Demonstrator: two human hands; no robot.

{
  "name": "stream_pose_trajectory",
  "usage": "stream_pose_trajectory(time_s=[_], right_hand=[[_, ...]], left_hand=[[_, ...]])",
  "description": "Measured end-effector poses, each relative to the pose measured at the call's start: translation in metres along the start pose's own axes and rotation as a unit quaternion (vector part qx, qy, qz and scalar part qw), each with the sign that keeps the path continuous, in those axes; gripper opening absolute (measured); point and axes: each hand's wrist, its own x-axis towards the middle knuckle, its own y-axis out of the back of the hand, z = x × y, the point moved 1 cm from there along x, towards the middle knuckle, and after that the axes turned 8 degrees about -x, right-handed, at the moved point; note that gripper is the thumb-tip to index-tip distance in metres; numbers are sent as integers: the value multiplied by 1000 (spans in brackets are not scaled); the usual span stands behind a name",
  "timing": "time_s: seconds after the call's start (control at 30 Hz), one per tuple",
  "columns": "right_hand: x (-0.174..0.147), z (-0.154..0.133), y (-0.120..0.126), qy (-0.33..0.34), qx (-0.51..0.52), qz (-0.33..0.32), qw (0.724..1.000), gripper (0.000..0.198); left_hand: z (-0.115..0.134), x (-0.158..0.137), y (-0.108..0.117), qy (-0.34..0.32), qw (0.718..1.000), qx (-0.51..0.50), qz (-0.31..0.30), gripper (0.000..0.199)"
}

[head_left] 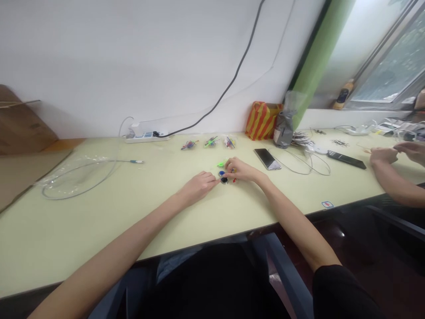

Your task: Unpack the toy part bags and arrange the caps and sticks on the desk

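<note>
My left hand rests on the table with its fingers bent together. Its fingertips meet the edge of a small black round piece. From the other side my right hand arches over the small parts, fingers curled and thumb close to the black piece; what lies between its fingertips is hidden. A blue round piece sits just behind the black one. Farther back is a bright green piece, near my right fingertips. A red piece shows beneath my right hand, and a yellow piece is partly covered by it.
Three clear bags of colourful parts lie near the wall. Right of my hands is a phone; behind stands a striped bag. A white cable and a power strip are left. A co-worker's hands work far right.
</note>
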Motion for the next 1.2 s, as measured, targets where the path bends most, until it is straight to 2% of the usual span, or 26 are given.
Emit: stream_pose_trajectory(time_s=[0.37, 0.57, 0.67, 0.8, 0.93, 1.03, 1.2], right_hand=[[4, 6, 0, -14, -45, -28, 998, 37], [4, 11, -5, -10, -59, -29, 998, 30], [2, 9, -5, 0, -60, 0, 998, 29], [-2, 12, 1, 29, -31, 77, 996, 20], [-6, 24, 10, 14, -60, 140, 988, 11], [-6, 27, 8, 0, -82, 128, 988, 9], [2, 20, -5, 2, -91, 76, 993, 5]], left_hand=[[0, 6, 2, 13, 998, -56, -13, 33], [1, 6, 2, 6, 999, -41, -19, 33], [1, 4, 1, 4, 1000, -29, -10, 33], [0, -1, 2, 14, 1000, -24, -2, 32], [0, -4, 6, 31, 999, -44, -2, 32], [2, -4, 9, 45, 997, -62, 4, 32], [2, -5, 10, 59, 996, -73, 1, 45]])
